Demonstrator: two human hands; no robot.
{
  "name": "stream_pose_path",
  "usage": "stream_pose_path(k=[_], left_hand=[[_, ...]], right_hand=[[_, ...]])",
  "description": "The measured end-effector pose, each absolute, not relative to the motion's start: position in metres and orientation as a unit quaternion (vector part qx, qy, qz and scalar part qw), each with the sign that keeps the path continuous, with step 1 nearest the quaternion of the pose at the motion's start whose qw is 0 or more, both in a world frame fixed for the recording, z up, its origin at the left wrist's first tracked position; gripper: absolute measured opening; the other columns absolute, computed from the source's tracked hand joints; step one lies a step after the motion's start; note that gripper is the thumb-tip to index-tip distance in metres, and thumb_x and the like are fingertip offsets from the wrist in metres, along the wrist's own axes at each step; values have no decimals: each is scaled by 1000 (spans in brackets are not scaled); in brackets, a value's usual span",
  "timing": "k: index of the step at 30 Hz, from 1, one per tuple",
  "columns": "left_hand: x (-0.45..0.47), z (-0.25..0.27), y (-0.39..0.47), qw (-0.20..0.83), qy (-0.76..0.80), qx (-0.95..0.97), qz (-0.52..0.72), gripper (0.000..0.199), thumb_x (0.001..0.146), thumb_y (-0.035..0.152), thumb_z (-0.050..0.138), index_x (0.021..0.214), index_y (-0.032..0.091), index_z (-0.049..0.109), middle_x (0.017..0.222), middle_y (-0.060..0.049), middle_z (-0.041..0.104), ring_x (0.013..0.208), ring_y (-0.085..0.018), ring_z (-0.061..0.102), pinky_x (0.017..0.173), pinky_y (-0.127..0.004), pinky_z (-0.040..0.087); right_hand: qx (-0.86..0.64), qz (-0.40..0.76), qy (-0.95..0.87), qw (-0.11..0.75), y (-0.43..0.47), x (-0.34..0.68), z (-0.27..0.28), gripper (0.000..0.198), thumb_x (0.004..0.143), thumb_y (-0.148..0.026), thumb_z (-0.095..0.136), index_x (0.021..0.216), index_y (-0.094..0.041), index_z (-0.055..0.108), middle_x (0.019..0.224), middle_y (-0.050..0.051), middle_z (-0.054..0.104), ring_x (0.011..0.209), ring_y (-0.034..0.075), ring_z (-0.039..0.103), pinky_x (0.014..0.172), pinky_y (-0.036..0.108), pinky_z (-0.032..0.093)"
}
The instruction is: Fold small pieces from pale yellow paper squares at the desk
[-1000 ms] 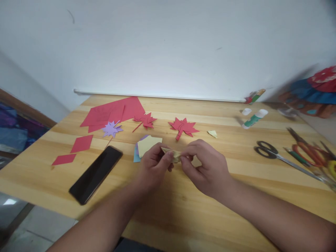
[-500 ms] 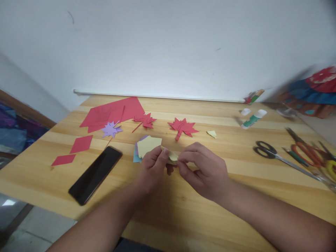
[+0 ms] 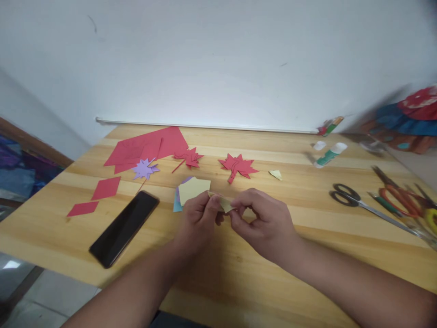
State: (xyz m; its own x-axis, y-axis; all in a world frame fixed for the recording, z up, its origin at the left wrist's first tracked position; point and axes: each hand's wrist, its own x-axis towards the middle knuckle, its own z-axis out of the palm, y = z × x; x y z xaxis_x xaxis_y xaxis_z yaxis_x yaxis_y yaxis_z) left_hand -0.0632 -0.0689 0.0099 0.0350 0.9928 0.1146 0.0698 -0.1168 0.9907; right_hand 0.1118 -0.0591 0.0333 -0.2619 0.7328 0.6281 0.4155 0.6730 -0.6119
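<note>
A small piece of pale yellow paper [image 3: 224, 204] is pinched between my two hands above the table. My left hand [image 3: 200, 214] grips its left end, thumb on top. With thumb and forefinger, my right hand [image 3: 261, 216] holds its right tip. Just behind my left hand lies a stack of paper pieces, with yellow paper [image 3: 194, 190] uppermost and purple and light blue edges showing beneath. Farther back are a red paper leaf [image 3: 239, 166], a second red leaf [image 3: 191, 157] and a small folded yellow piece [image 3: 276, 174].
On the left lie a black phone [image 3: 124, 228], red paper diamonds [image 3: 105, 187], a purple paper leaf [image 3: 146, 169] and red sheets [image 3: 146, 146]. To the right are a glue stick [image 3: 330, 155], its cap [image 3: 319, 146], scissors [image 3: 358, 200] and more tools [image 3: 403, 200]. A white wall [image 3: 218, 64] rises behind.
The yellow paper between my hands looks flatter, its raised flap now pressed down. My right hand has shifted slightly left and down. Things on the table have stayed put.
</note>
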Motion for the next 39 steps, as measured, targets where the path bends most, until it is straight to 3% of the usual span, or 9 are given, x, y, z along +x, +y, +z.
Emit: stream_pose_path(k=[18,27,33,39], left_hand=[[-63,12,-72,406,490,610,472,47,104,51,48,72,19,62,67,-2,62,64,-15,57,64,-29,44],[-62,12,-72,389,488,631,460,50,104,52,46,69,19,59,67,-4,63,65,-16,57,65,-30,42],[-62,13,-73,390,492,637,447,49,105,51,45,70,19,59,69,-3,62,66,-16,56,66,-30,42],[-63,10,-70,397,502,627,444,47,105,50,46,79,17,67,70,-3,63,65,-15,57,62,-29,42]], right_hand=[[-422,193,-751,469,-60,112,36,10,87,-17,65,78,-23,65,65,-4,62,56,11,57,53,24,46],[-481,386,-637,462,-61,107,37,11,83,-23,69,74,-22,62,55,-6,55,47,9,48,42,20,37],[-502,474,-572,444,-59,106,40,17,78,-29,74,71,-22,61,56,-5,59,47,10,50,40,21,38],[-482,564,-512,432,-56,104,46,18,74,-33,79,74,-21,65,60,-1,70,49,14,64,46,24,51]])
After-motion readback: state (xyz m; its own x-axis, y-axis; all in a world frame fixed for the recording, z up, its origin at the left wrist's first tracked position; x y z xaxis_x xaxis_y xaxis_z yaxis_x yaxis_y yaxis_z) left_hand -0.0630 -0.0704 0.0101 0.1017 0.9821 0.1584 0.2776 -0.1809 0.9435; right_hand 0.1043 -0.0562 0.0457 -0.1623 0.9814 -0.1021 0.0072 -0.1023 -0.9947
